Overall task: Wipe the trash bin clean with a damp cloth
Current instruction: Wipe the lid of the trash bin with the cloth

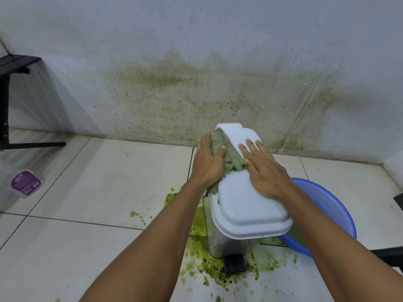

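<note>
A white pedal trash bin (246, 205) stands on the tiled floor near the wall, its lid closed and its black pedal (234, 263) facing me. A green-stained damp cloth (229, 153) lies along the lid's left edge. My left hand (208, 164) presses on the cloth, fingers curled over it at the lid's far left side. My right hand (266, 168) lies flat on the lid with fingers spread, its thumb touching the cloth's right edge. The bin's body is mostly hidden under the lid and my arms.
Green slime (196, 247) is splashed on the tiles around the bin's base. A blue basin (331, 205) sits right behind the bin on the right. A plastic bottle with a purple label (24, 182) lies at the left, beside a black stand (13, 101). The wall is stained.
</note>
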Demonstrator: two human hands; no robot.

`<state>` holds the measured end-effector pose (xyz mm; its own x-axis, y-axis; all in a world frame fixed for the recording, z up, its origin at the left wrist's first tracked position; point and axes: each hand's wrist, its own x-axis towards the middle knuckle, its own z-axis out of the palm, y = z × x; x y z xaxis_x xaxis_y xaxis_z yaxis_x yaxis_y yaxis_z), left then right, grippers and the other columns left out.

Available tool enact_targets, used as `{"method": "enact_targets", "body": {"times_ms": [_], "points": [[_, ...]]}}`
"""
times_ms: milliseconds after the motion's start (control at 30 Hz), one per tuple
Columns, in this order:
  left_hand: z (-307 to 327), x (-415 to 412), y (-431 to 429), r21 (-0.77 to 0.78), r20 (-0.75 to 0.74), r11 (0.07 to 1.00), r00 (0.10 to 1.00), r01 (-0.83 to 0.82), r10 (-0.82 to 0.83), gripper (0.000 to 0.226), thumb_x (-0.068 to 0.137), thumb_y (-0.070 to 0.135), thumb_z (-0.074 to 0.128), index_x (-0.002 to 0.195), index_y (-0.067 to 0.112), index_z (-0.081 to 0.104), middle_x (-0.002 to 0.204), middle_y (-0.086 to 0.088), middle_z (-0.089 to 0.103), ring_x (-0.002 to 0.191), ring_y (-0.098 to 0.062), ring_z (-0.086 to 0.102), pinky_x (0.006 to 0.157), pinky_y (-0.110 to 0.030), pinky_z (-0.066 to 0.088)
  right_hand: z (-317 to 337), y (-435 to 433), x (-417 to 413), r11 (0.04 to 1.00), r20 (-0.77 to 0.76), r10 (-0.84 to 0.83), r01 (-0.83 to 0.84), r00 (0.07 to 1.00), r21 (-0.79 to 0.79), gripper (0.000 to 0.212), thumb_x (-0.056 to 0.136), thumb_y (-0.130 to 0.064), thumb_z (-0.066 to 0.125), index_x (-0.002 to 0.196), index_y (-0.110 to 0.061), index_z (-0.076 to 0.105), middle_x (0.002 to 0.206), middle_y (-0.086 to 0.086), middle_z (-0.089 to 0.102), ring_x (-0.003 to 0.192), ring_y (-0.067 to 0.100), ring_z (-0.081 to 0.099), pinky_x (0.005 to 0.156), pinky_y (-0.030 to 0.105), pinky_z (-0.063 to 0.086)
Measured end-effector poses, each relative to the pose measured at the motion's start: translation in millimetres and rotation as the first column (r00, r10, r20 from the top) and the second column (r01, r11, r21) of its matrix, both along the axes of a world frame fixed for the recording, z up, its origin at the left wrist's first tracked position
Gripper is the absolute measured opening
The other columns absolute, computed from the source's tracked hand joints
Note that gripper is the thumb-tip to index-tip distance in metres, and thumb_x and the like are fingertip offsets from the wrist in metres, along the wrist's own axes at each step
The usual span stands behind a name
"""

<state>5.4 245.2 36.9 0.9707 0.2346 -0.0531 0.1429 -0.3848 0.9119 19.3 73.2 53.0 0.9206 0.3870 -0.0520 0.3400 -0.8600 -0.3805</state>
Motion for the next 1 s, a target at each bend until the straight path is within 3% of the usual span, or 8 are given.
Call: {"method": "enact_targets", "body": {"times_ms": [233,433,533,667,733,867,933,1000], "points": [[-8,-85,-23,0.011,0.077,0.999,0.996,0.046,-0.047,0.065,0.108,0.041,0.038,0.164,0.028,0.006,0.17,0.015,0.005,0.157,-0.007,0.0,0.128,-0.037,0.009,-6,-2,6,0.999,0.012,0.002,-0.003,1.0,0.051,0.049,0.108,-0.038,0.024,0.157,-0.04,0.02,0.166,-0.022,0.004,0.154,0.003,-0.006,0.12,0.05,0.023],[-4,0,1,-0.061,0.016,0.998,0.999,0.031,-0.031,0.069,0.101,0.042,0.04,0.163,0.022,0.015,0.169,0.001,0.017,0.157,-0.022,0.006,0.127,-0.05,0.012,2,5,-1,0.999,0.016,-0.004,0.005,1.0,-0.036,0.051,0.109,-0.034,0.02,0.16,-0.035,0.015,0.168,-0.015,0.0,0.155,0.008,-0.007,0.122,0.048,0.018],[-4,15,9,-0.059,-0.024,0.995,0.996,0.079,-0.081,0.067,0.108,0.038,0.039,0.164,0.022,0.005,0.172,0.004,0.003,0.158,-0.016,-0.003,0.128,-0.047,0.004,5,14,-2,0.998,0.01,-0.049,0.05,0.999,-0.05,0.051,0.109,-0.032,0.019,0.16,-0.034,0.014,0.168,-0.015,-0.001,0.155,0.01,-0.008,0.121,0.05,0.017],[-4,-7,8,-0.064,-0.03,0.994,0.995,0.093,-0.095,0.067,0.108,0.038,0.039,0.164,0.027,0.005,0.171,0.006,0.008,0.157,-0.018,0.007,0.127,-0.049,0.014,4,17,-1,0.997,0.016,-0.071,0.071,0.997,-0.025,0.05,0.109,-0.033,0.019,0.159,-0.036,0.016,0.168,-0.015,0.001,0.155,0.01,-0.007,0.12,0.051,0.02],[-4,-38,0,-0.058,-0.018,0.995,0.996,0.086,-0.087,0.064,0.108,0.036,0.04,0.163,0.03,0.008,0.17,0.008,0.013,0.156,-0.014,0.012,0.127,-0.044,0.015,3,16,0,0.996,0.015,-0.077,0.077,0.997,-0.032,0.05,0.109,-0.033,0.02,0.159,-0.035,0.017,0.168,-0.015,0.002,0.155,0.01,-0.006,0.12,0.05,0.021],[-8,-117,-23,-0.073,0.044,0.996,0.998,0.049,-0.046,0.062,0.109,0.04,0.037,0.162,0.038,0.005,0.168,0.022,0.003,0.154,0.002,-0.004,0.125,-0.027,0.001,3,17,1,0.997,0.003,-0.072,0.072,0.997,-0.042,0.051,0.109,-0.033,0.019,0.16,-0.032,0.014,0.169,-0.013,0.0,0.155,0.011,-0.008,0.121,0.05,0.017],[-14,-119,-27,-0.089,0.078,0.995,0.997,0.037,-0.03,0.062,0.109,0.042,0.036,0.162,0.037,0.004,0.169,0.021,0.004,0.154,0.001,-0.005,0.127,-0.031,0.001,2,16,2,0.997,-0.006,-0.07,0.07,0.998,-0.045,0.052,0.109,-0.033,0.019,0.16,-0.032,0.013,0.169,-0.012,-0.002,0.155,0.012,-0.009,0.123,0.051,0.015],[-16,-83,-16,-0.09,0.059,0.995,0.998,0.041,-0.035,0.063,0.108,0.041,0.037,0.163,0.032,0.008,0.17,0.013,0.011,0.157,-0.01,0.007,0.128,-0.042,0.01,1,17,2,0.996,0.0,-0.074,0.074,0.997,-0.039,0.052,0.109,-0.033,0.02,0.16,-0.031,0.014,0.169,-0.011,-0.001,0.155,0.013,-0.008,0.123,0.051,0.015]]}}
